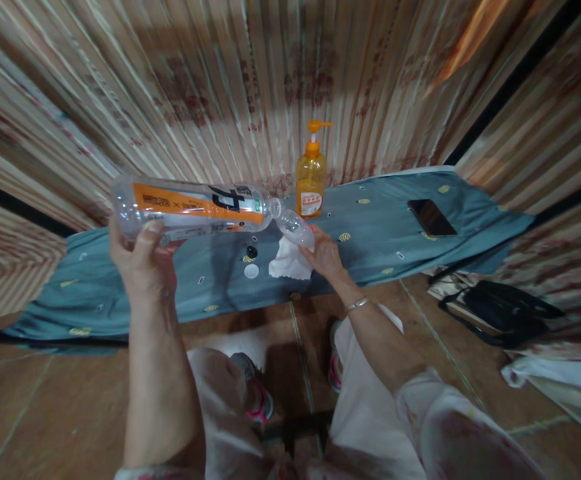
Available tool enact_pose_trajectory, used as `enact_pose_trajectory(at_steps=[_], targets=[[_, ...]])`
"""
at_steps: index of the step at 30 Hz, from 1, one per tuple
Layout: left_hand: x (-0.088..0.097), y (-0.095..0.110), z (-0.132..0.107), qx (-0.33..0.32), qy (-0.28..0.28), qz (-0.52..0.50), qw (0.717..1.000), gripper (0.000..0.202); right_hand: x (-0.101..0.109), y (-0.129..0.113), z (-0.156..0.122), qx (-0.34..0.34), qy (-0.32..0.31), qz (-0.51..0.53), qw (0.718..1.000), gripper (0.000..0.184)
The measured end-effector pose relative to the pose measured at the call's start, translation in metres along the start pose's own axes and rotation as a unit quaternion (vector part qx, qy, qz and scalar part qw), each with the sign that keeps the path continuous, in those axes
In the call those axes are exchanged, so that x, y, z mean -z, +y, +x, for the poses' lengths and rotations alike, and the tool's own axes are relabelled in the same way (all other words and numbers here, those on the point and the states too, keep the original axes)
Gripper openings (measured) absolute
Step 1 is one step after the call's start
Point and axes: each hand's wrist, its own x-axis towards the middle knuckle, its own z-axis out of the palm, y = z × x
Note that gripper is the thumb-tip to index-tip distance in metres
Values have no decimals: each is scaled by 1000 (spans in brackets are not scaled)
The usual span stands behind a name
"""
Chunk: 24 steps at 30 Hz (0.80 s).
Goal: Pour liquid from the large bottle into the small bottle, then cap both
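My left hand (pixel 145 257) is wrapped round a large clear plastic bottle (pixel 198 208) with an orange and white label. The bottle lies nearly level in the air, its mouth pointing right. In my right hand (pixel 324 253) is a small clear container (pixel 295 227), tilted so that its opening meets the mouth of the large bottle. Whether liquid passes between them I cannot tell. A white cloth (pixel 290 260) lies beneath the small container. To the left of the cloth are a small black cap (pixel 251 252) and a white round disc (pixel 251 271).
A pump bottle (pixel 311 180) of orange liquid stands behind my hands on the blue-green cloth-covered table (pixel 370 233). Farther right lies a dark phone (pixel 431 217). A pleated curtain (pixel 195 87) hangs behind. On the right, below the tabletop, sits a black bag (pixel 505 310).
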Motion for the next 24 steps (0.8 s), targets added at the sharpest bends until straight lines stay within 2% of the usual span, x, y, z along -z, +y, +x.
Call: enact_pose_trajectory(at_steps=[5, 9, 13, 24], targets=[[1, -1, 2, 5, 1, -26, 1000, 46, 2, -4, 0, -14, -1, -9, 1000, 58], [6, -3, 4, 4, -5, -7, 1000, 51, 4, -6, 0, -12, -6, -7, 1000, 60], [9, -4, 5, 3, -5, -11, 1000, 46, 3, -5, 0, -10, -2, -2, 1000, 63], [4, -1, 5, 8, -5, -20, 1000, 43, 1, -4, 0, -13, -2, -20, 1000, 63]])
